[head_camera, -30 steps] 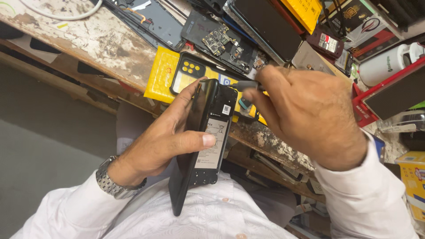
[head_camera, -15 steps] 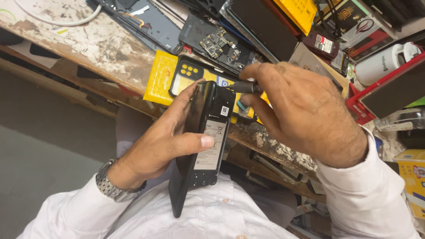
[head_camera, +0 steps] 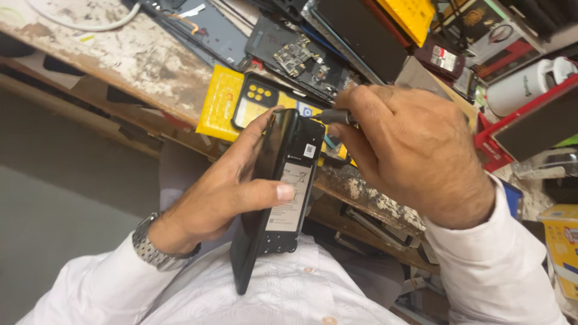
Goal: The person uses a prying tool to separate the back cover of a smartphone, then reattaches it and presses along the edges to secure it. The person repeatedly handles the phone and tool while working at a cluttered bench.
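Phone (head_camera: 283, 198), back cover off, battery and inner frame exposed, held upright above the lap just off the edge of the surface (head_camera: 126, 57). Left hand (head_camera: 223, 192) wraps its side, thumb pressed on the battery label. Right hand (head_camera: 415, 156) is closed around a thin dark tool (head_camera: 331, 116), tip at the phone's top corner. Judged stage: opened, inner work under way, reassembly left. Yellow package (head_camera: 220, 102) and loose circuit board (head_camera: 295, 57) lie behind.
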